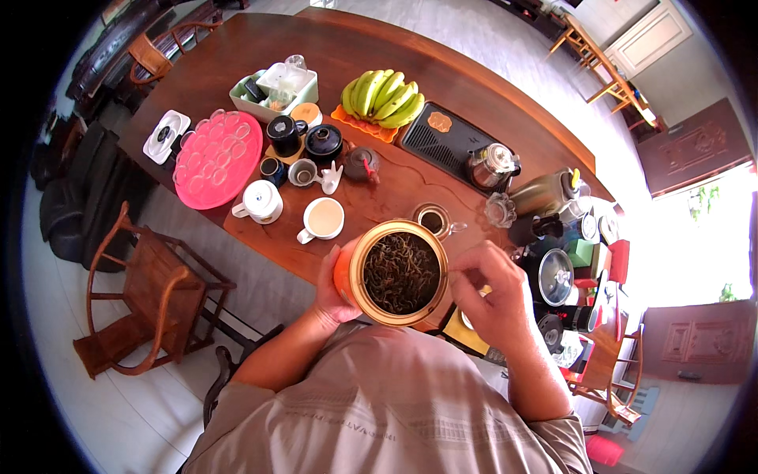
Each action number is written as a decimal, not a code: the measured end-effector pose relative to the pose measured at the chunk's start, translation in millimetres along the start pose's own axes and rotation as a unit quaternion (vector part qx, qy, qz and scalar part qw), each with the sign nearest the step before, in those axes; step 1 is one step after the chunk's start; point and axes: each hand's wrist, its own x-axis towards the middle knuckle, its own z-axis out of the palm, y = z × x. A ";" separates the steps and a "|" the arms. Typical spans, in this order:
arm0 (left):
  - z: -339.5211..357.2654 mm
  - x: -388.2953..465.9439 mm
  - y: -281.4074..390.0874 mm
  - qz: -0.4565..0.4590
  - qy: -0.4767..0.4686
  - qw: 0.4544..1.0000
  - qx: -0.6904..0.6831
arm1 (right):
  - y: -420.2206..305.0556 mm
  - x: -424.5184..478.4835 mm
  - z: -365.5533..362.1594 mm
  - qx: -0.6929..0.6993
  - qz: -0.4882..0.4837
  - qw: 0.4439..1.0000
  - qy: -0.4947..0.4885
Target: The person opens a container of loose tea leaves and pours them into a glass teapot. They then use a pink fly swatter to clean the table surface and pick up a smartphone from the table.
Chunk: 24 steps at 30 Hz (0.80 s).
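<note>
My left hand (336, 296) grips an orange canister (342, 274) with a gold rim, its open mouth facing up. Dark, twisted dried tea leaves (402, 272) fill much of it. Close to the canister's right rim, my right hand (488, 290) has its fingers bent inward. Whether a leaf is between its fingertips is too small to tell. Just beyond the canister stands a glass cup (432, 220) with dark contents. A white mug (323, 219) holding a pale beige drink, or topped with a beige lid, stands beyond my left hand.
On the wooden table (237, 47) are a pink tray (216, 160) of small glass cups, a lidded white mug (260, 202), a dark teapot (361, 164) and green bananas (385, 98). A glass pot (493, 165) stands on a black tea tray (447, 139). Jars and boxes crowd the right side.
</note>
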 end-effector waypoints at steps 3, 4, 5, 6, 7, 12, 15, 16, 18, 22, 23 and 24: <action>12.4 1.7 0.9 0.032 0.034 0.996 0.070 | -18.8 6.3 -1.1 -0.020 -0.103 0.993 -0.053; 7.3 0.8 1.8 0.026 0.023 0.998 0.057 | -15.6 6.8 0.5 -0.023 -0.131 0.991 -0.027; 2.3 0.5 2.5 0.020 0.007 0.999 0.037 | -13.3 5.4 -0.5 -0.012 -0.097 0.995 -0.009; -1.3 0.9 3.0 0.013 -0.010 1.000 0.016 | -10.2 4.1 -4.3 -0.002 -0.065 0.998 0.008; -4.2 1.5 3.6 0.004 -0.026 1.000 -0.005 | -7.0 2.8 -8.0 0.008 -0.032 0.999 0.025; 9.8 1.7 3.5 0.025 0.032 0.999 -0.010 | 0.1 -5.4 -8.5 -0.026 0.064 0.997 0.015; 73.1 5.3 -1.1 0.061 0.239 0.969 -0.008 | 10.3 -9.9 1.7 0.013 0.114 0.993 -0.005; 60.9 3.9 0.2 0.053 0.171 0.984 0.002 | 7.1 -9.0 1.3 0.011 0.129 0.991 -0.017; 16.6 -2.0 4.8 0.037 0.031 0.999 0.021 | 5.7 -8.2 2.0 0.013 0.141 0.990 -0.024; 6.8 -0.3 7.2 0.054 0.025 0.992 0.112 | 6.5 -8.9 2.8 0.025 0.152 0.988 -0.010; 12.2 0.9 6.6 0.069 0.018 0.988 0.137 | 6.6 -9.1 1.6 0.015 0.153 0.988 -0.016; 17.7 1.4 7.0 0.086 0.011 0.983 0.162 | 6.9 -8.7 1.0 0.005 0.152 0.988 -0.024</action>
